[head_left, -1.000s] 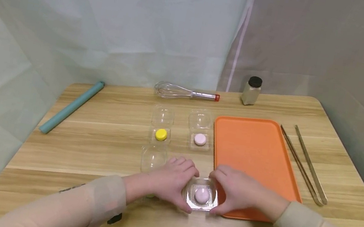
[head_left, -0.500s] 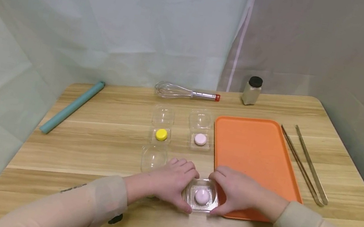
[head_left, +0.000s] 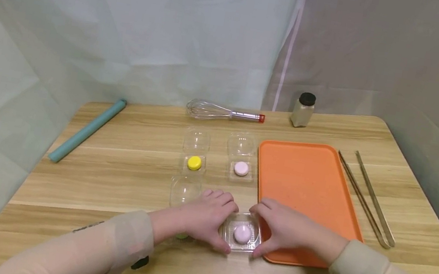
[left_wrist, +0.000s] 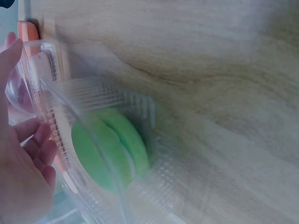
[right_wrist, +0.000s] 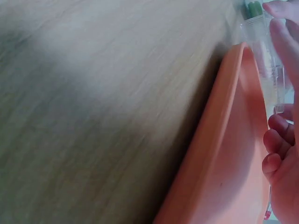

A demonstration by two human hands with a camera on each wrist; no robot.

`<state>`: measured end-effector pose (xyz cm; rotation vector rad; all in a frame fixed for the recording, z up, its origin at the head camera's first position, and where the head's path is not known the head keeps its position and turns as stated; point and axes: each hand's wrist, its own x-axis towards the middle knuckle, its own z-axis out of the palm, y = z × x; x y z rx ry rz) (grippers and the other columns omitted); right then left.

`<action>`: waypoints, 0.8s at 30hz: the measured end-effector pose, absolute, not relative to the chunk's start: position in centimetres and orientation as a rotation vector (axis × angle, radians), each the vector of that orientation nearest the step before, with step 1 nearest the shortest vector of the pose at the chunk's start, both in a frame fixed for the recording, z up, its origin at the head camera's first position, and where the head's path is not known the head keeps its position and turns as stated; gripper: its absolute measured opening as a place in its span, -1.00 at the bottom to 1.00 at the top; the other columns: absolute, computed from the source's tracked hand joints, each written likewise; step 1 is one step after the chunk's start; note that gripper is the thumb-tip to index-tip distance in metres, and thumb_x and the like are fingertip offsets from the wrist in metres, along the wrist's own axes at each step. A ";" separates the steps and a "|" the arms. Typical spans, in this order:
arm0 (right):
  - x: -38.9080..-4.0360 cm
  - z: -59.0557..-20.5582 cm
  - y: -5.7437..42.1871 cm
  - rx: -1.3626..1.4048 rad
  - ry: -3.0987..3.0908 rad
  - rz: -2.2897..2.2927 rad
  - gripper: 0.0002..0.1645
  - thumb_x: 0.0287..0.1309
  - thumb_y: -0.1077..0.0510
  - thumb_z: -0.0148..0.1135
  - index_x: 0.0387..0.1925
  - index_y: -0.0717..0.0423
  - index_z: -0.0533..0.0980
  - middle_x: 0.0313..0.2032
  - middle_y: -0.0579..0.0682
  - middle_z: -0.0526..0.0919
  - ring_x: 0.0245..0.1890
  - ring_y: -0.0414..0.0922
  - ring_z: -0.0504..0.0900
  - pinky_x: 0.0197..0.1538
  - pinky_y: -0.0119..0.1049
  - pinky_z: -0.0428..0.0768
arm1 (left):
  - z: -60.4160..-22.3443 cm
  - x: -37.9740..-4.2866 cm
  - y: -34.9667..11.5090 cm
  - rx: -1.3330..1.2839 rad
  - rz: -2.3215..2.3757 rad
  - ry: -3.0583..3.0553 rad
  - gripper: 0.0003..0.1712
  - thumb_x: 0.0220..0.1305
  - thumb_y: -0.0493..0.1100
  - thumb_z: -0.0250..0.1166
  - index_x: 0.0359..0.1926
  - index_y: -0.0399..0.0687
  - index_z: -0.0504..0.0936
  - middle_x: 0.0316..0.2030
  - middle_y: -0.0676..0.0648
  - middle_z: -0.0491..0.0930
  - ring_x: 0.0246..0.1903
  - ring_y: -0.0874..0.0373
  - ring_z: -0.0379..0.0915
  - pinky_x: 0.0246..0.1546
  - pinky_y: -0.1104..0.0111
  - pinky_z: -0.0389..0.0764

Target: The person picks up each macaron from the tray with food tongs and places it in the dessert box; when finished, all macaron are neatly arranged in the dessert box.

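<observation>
Between my two hands sits a clear plastic box (head_left: 251, 245) with its lid down and a pale purple macaron (head_left: 242, 234) inside. My left hand (head_left: 208, 219) grips its left side, thumb at the near corner and fingers at the far one. On the opposite side my right hand (head_left: 284, 229) holds it the same way, over the edge of the orange tray (head_left: 302, 183). Under my left wrist, a green macaron (left_wrist: 110, 149) lies in another clear box (left_wrist: 154, 186), mostly hidden from the head view; its raised lid (head_left: 185, 191) shows behind the forearm.
Two open clear boxes farther back hold a yellow macaron (head_left: 194, 162) and a pale pink macaron (head_left: 241, 168). A whisk (head_left: 223, 112) and a black-capped jar (head_left: 303, 111) are at the back. Metal tongs (head_left: 369, 199) lie right, a teal rolling pin (head_left: 87, 130) left.
The held box and both hands have shifted very slightly left and away from the body in the last half second. Everything else stays in place.
</observation>
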<state>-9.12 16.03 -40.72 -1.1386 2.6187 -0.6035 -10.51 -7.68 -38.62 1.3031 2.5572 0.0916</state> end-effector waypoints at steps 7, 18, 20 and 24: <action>-8.9 -40.7 16.1 -1.188 2.628 -0.555 -0.01 -0.28 -0.41 0.38 0.08 0.14 0.38 -0.15 -0.16 0.37 -0.19 -0.25 0.38 -0.12 -0.33 0.49 | -38.5 -10.6 -7.7 1.295 0.097 2.556 -0.07 -0.19 0.48 0.31 0.09 -0.01 0.41 -0.05 0.07 0.38 -0.05 0.19 0.23 -0.06 0.33 0.25; -9.0 -40.6 15.9 -1.088 2.597 -0.642 0.03 -0.21 -0.38 0.37 0.16 0.20 0.34 -0.07 -0.10 0.44 -0.10 -0.21 0.44 -0.01 -0.23 0.49 | -38.6 -10.9 -8.0 1.225 0.180 2.545 -0.09 -0.10 0.46 0.27 0.14 -0.03 0.41 -0.04 0.05 0.37 -0.03 0.17 0.23 0.00 0.29 0.23; -9.0 -40.5 16.0 -1.055 2.578 -0.685 0.00 -0.16 -0.38 0.34 0.17 0.18 0.34 -0.06 -0.10 0.45 -0.09 -0.21 0.44 0.01 -0.21 0.48 | -38.5 -10.9 -8.0 1.225 0.170 2.547 -0.09 -0.09 0.47 0.26 0.15 -0.03 0.41 -0.04 0.05 0.37 -0.03 0.18 0.22 0.00 0.30 0.22; -9.1 -40.4 16.1 -1.053 2.556 -0.724 -0.16 -0.05 -0.34 0.29 0.12 0.10 0.39 -0.13 -0.18 0.45 -0.16 -0.25 0.41 -0.06 -0.26 0.48 | -38.4 -10.9 -8.0 1.230 0.160 2.550 -0.08 -0.09 0.48 0.25 0.16 -0.03 0.41 -0.04 0.05 0.36 -0.04 0.18 0.22 -0.02 0.31 0.22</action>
